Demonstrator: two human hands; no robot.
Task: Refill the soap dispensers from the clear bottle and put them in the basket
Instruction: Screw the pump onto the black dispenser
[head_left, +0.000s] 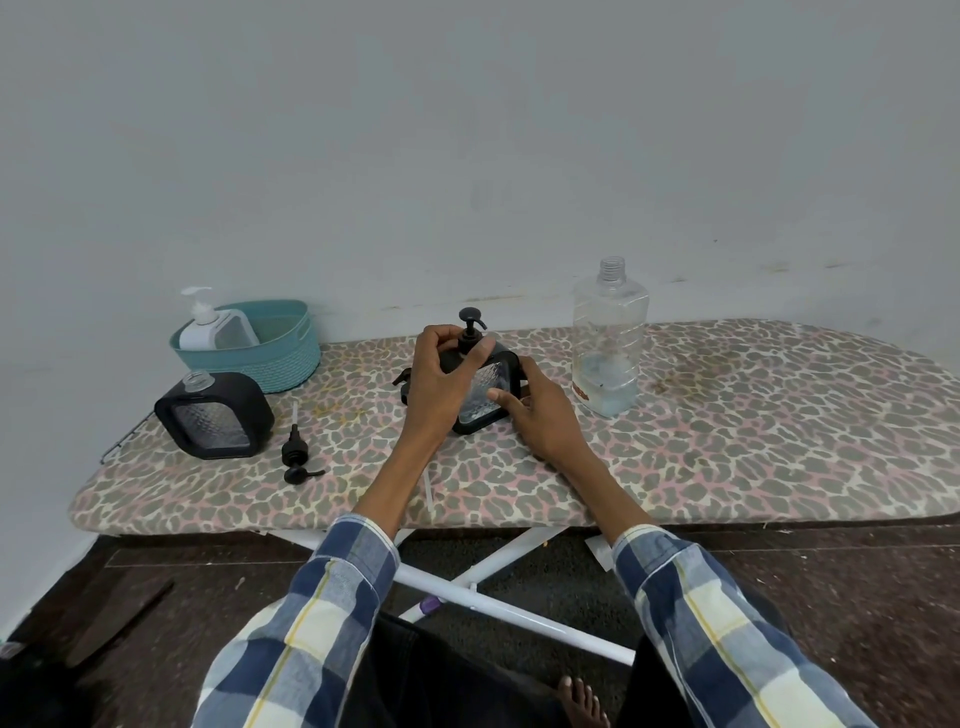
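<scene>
Our left hand (441, 379) is pinched around the black pump head (470, 330) on top of the black dispenser (485, 395) at the middle of the ironing board (727, 441). Our right hand (537, 415) grips that dispenser's right side, thumb on its ribbed clear front. The dispenser sits slightly tilted on the leopard-print cover.

Clear bottle (609, 338) stands upright just right of it, cap off, only a little liquid at the bottom — not touching the dispenser as far as we can tell.

Second black dispenser (215, 415) is at the left end of the board, neck open, no pump in it. Its loose pump (296, 452) lies flat on the cover just to its right, tube pointing away from us.

Teal basket (260, 358) sits behind that one, by the wall, with a white dispenser (215, 330) inside, leaning at its left side, pump fitted.

A thin white tube (428, 491) lies near the board's front edge, partly hidden by our left forearm.
</scene>
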